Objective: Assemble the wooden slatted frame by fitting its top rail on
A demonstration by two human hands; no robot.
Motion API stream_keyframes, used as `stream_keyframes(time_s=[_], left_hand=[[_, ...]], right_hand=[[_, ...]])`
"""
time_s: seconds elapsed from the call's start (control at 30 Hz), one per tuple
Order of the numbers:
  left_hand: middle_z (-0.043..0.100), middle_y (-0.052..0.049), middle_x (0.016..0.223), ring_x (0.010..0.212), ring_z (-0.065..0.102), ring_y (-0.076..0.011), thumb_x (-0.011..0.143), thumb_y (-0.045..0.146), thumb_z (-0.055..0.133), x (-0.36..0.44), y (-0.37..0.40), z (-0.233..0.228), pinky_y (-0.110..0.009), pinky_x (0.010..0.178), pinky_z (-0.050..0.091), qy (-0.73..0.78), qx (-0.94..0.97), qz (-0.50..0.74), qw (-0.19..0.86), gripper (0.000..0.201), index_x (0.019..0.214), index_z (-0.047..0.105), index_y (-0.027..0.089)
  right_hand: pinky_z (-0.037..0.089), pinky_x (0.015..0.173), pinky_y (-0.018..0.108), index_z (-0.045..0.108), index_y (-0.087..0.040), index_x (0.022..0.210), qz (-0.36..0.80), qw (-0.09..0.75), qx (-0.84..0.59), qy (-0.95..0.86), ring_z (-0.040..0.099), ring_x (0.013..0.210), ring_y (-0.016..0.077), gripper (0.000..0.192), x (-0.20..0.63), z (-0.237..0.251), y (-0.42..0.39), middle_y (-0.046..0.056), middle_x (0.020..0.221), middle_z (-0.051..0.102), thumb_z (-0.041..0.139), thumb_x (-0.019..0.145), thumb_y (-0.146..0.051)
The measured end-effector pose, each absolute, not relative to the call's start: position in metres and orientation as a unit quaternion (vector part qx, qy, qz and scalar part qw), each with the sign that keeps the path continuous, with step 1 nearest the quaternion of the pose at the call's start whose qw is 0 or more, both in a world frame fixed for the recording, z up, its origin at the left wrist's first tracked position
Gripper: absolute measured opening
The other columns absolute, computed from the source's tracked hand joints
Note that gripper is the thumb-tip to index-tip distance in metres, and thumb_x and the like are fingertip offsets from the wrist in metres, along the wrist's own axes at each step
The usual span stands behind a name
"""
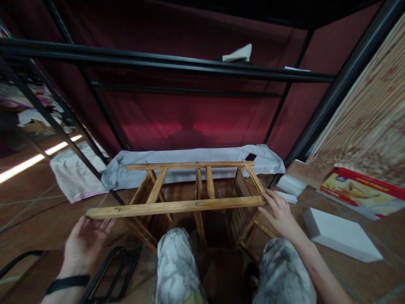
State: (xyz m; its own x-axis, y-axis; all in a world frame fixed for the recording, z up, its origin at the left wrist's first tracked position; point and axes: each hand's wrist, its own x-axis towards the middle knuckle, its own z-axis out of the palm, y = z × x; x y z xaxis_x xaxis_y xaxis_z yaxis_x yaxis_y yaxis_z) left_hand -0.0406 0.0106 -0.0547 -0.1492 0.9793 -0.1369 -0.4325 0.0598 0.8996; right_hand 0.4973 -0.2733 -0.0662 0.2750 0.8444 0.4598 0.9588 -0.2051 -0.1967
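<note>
A slatted wooden frame [177, 207] with folding-looking legs stands in front of my knees. Two long rails run across its top, joined by short crosspieces, and small metal screws show along them. My left hand [84, 242], palm turned up, holds the near rail's left end from below, fingers beneath the wood. At the opposite end, my right hand [280, 213] grips the same rail, thumb below and fingers over the corner. The far rail [190, 165] rests in front of a pale cloth. My legs partly hide the lower part of the frame.
Black metal bars [164, 61] cross ahead, before a dark red panel [190, 114]. A grey-white cloth [126, 169] lies along its foot, with a dark phone-like rectangle [250, 157] on it. To the right are a white box [341, 234] and a red-yellow carton [363, 188].
</note>
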Motion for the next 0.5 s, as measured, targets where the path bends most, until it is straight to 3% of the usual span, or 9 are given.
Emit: stream_keyframes(time_s=[0.2,0.3,0.5], left_hand=[[0.067,0.006,0.082,0.080,0.060,-0.0128,0.079,0.024,0.062,-0.023,0.003,-0.063,-0.024,0.070,0.053,0.414,0.266,0.595,0.635,0.003,0.081,0.060,0.023],[0.068,0.003,0.088,0.081,0.060,-0.0115,0.072,0.018,0.070,-0.015,-0.001,-0.070,-0.020,0.070,0.052,0.395,0.314,0.587,0.633,0.016,0.086,0.064,0.019],[0.068,-0.002,0.093,0.084,0.063,-0.0149,0.056,0.023,0.084,-0.003,-0.013,-0.085,-0.024,0.075,0.051,0.427,0.421,0.531,0.599,0.046,0.097,0.064,0.017]], right_hand=[[0.036,0.106,0.045,0.048,-0.024,0.131,-0.095,0.247,-0.761,-0.593,0.043,0.128,0.0260,0.044,0.508,-0.071,-0.271,0.009,0.135,0.050,0.039,0.094,-0.047],[0.037,0.105,0.045,0.049,-0.024,0.129,-0.094,0.263,-0.756,-0.592,0.045,0.126,0.0266,0.043,0.516,-0.071,-0.273,0.009,0.133,0.053,0.041,0.093,-0.047],[0.034,0.106,0.049,0.048,-0.022,0.130,-0.105,0.297,-0.752,-0.579,0.044,0.126,0.0289,0.048,0.523,-0.076,-0.278,0.012,0.132,0.052,0.043,0.091,-0.050]])
